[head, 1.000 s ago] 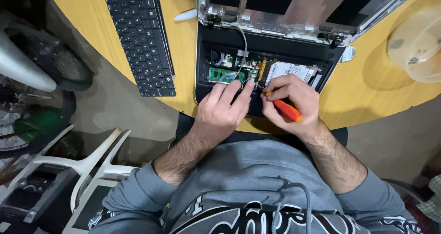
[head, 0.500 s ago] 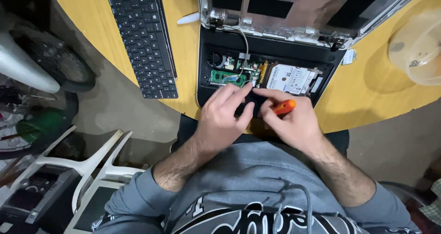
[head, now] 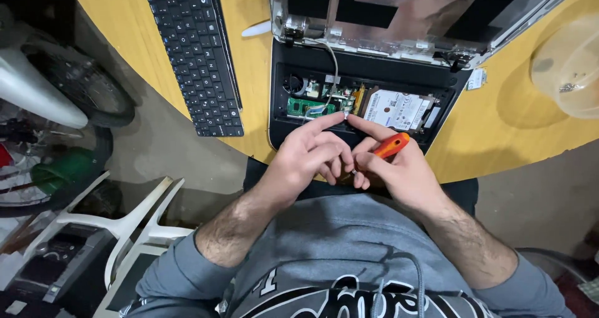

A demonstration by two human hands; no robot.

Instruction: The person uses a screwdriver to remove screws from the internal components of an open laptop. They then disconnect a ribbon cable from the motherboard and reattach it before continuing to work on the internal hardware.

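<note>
Screwdriver (head: pixel 388 148), orange-handled, sits in the right hand (head: pixel 399 174) just right of frame centre. Its long axis runs diagonally: the handle end points to the upper right, the shaft end runs down and left into the gap between the two hands, where the tip is hidden behind the fingers. The right hand's fingers are curled around the handle in a closed grip, with the index finger extended toward the upper left.

The left hand (head: pixel 309 159) lies immediately left of the right hand, touching it at the fingertips. Its index finger is extended up and to the right; the remaining fingers are bent loosely inward. A small pale piece (head: pixel 345 114) shows at the tip of the left index finger, where both index fingers converge; whether it is pinched or only touched cannot be determined.

The opened laptop base (head: pixel 281 127) lies directly above the hands, on the yellow table (head: pixel 256 74). Both index fingertips rest at its lower edge, just below the green circuit board (head: pixel 306 108) and just left of the silver hard drive (head: pixel 393 107). The cooling fan (head: pixel 293 84) sits further toward the upper left of the bay.

Relative to the exposed components, the screwdriver lies below and to the right, with the right hand the nearer to the hard drive and the left hand the nearer to the circuit board.

A detached black keyboard (head: pixel 196 53) lies apart in the upper left.
</note>
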